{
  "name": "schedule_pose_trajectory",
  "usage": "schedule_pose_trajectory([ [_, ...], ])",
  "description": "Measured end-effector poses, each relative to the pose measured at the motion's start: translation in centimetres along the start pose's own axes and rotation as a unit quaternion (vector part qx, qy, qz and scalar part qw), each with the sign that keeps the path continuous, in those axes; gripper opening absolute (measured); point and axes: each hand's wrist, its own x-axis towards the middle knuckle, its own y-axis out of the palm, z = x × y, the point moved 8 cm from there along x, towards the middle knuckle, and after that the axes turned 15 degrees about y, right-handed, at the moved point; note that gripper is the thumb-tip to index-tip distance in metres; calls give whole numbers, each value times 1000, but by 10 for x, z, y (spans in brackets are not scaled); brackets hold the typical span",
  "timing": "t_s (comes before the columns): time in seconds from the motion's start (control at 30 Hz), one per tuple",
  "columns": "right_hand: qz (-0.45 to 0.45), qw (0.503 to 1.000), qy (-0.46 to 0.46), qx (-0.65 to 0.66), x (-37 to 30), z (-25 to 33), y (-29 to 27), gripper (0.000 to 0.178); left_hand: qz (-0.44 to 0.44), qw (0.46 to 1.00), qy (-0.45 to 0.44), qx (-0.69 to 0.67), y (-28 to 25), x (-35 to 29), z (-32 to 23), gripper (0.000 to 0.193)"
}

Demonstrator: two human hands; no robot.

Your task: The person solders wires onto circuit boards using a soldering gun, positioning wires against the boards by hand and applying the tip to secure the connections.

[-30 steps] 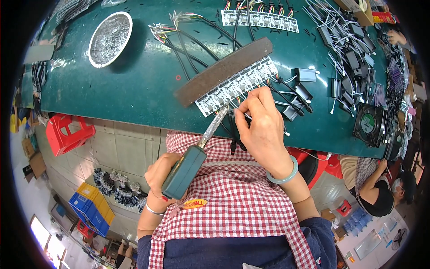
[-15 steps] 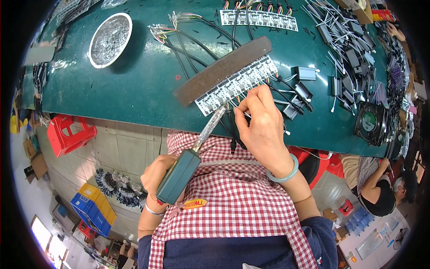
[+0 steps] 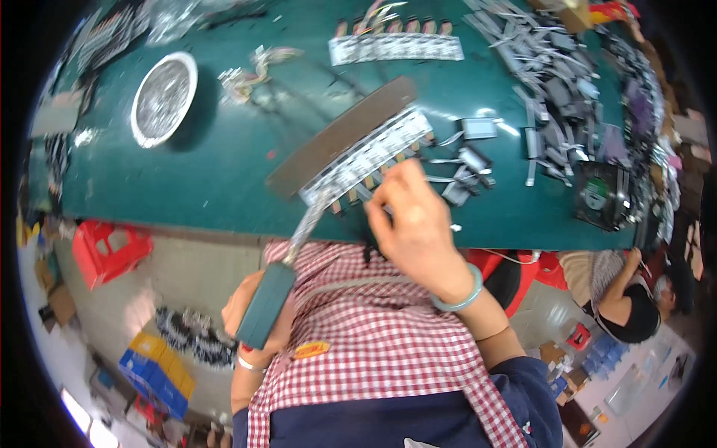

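My left hand (image 3: pixel 237 305) is wrapped round the dark green handle of a soldering iron (image 3: pixel 267 306). Its foil-wrapped shaft slants up to the near left end of a white circuit board strip (image 3: pixel 370 157). That strip lies along a dark brown bar (image 3: pixel 343 138) on the green table. By the strip's near edge, my right hand (image 3: pixel 414 224) is closed in a pinch, close to short wires along that edge. Motion blur hides what, if anything, its fingertips hold. Black cables partly show below the strip, behind the right hand.
A white-rimmed bowl (image 3: pixel 164 99) of silvery material stands at left. Another board strip (image 3: pixel 396 48) with wires lies at the back. Small grey cases (image 3: pixel 478 128) sit right of my hand, beyond them a pile of cased leads (image 3: pixel 560 97) and a black fan (image 3: pixel 601 196).
The whole view has shifted, so the table's things appear lower and further left, and it is blurred. The iron's tip appears slightly nearer the strip's left end. Both hands keep their grips.
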Motion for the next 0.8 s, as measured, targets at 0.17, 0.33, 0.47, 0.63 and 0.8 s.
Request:
schedule_pose_trajectory([
  [0.17,31,994,24,102,19,-25,-43,8,-4,995,-69,76,0,-49,33,22],
  [0.33,-299,925,92,-216,66,-116,-142,7,-22,995,-97,31,-1,-20,26,19],
  [0.47,-274,896,130,-326,79,-145,-143,8,22,997,-55,56,0,-13,18,20],
  [0.63,-293,941,105,-131,68,-134,-149,6,28,994,0,104,0,-7,5,20],
  [0.8,-193,980,45,-22,25,-35,-132,16,-1,998,-15,56,6,-17,18,22],
])
